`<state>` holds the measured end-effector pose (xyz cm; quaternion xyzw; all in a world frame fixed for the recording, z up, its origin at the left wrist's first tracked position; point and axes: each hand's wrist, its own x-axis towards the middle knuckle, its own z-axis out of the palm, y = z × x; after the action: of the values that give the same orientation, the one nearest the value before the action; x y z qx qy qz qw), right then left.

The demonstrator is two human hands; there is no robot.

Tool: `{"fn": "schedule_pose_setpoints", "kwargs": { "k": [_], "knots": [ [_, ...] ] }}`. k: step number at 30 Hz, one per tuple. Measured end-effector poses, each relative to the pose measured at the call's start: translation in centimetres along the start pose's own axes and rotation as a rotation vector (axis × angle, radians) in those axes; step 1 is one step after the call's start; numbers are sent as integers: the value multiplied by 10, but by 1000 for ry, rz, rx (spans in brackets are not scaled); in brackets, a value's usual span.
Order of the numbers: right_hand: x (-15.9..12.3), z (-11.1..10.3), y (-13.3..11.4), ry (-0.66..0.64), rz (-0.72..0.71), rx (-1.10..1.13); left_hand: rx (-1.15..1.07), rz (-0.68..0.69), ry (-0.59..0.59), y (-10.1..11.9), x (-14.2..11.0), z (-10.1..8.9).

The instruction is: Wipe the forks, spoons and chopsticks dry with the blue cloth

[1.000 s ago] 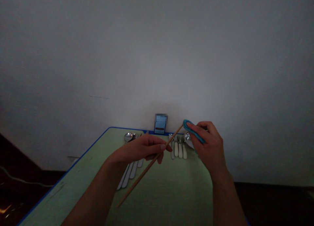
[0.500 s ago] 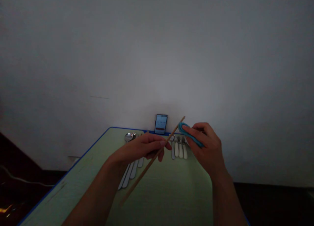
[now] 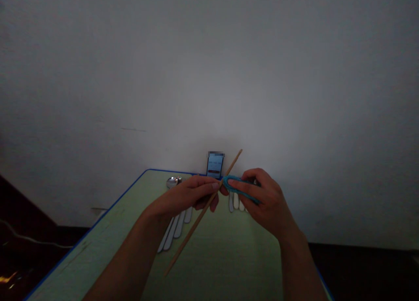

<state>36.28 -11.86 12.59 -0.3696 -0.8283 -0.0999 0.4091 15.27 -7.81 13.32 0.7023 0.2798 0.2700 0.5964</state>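
My left hand (image 3: 188,196) pinches a long wooden chopstick (image 3: 196,220) near its upper third; the stick slants from low left up to the right, above the table. My right hand (image 3: 262,200) is closed on a folded blue cloth (image 3: 237,185), whose front end presses against the chopstick right beside my left fingertips. Both hands hover over the pale green table (image 3: 222,253).
A row of spoons with white handles (image 3: 175,224) lies under my left hand. More white-handled cutlery (image 3: 234,201) lies partly hidden behind my right hand. A small phone-like screen (image 3: 215,165) leans on the grey wall at the table's far, blue-trimmed edge (image 3: 124,191).
My right hand has slid the blue cloth down the chopstick from its upper tip toward my left fingers. The stick's tip now shows bare above the cloth. My left hand stayed almost still.
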Motion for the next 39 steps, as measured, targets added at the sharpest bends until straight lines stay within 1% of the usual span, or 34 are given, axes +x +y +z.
{"fn": "schedule_pose_setpoints", "kwargs": {
  "k": [3, 15, 22, 29, 39],
  "knots": [
    [0, 0, 1, 0, -2, 2, 7, -5, 3, 1, 0, 0],
    [-2, 2, 3, 42, 56, -32, 32, -6, -82, -2, -2, -2],
    [-2, 2, 5, 58, 65, -33, 47, -16, -89, -3, -3, -2],
    [-4, 4, 6, 103, 108, -47, 47, -21, -125, -5, -4, -4],
    [-4, 4, 9, 171, 124, -75, 28, -41, -147, -6, -6, -5]
  ]
}}
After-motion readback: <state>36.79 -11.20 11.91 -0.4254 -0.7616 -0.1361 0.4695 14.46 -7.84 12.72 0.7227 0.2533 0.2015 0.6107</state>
